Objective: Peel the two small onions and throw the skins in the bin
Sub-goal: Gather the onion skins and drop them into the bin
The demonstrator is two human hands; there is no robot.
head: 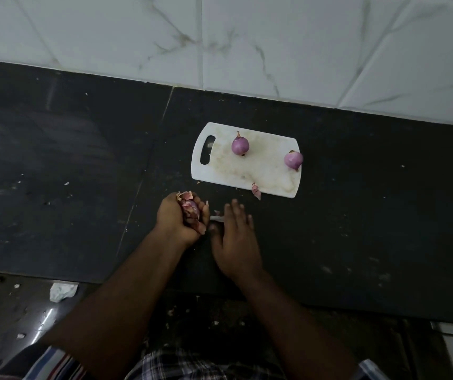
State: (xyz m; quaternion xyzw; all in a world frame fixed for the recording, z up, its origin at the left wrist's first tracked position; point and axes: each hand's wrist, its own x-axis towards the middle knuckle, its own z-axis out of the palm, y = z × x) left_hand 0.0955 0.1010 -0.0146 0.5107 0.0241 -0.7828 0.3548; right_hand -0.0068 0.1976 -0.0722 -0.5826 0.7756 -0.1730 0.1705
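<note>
Left hand fingers clamp onion skins; right hand lies flat, fingers apart (both onions on the board).

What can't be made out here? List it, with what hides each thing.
Head view only:
- Bin: not in frame, so where the skins go is unknown.
- Skins: curled fingers of the left hand hide how many it grips.
- Pale scrap: partly under the right hand; too small to identify.
- Right onion: at the cutting board edge; underside hidden.
</note>
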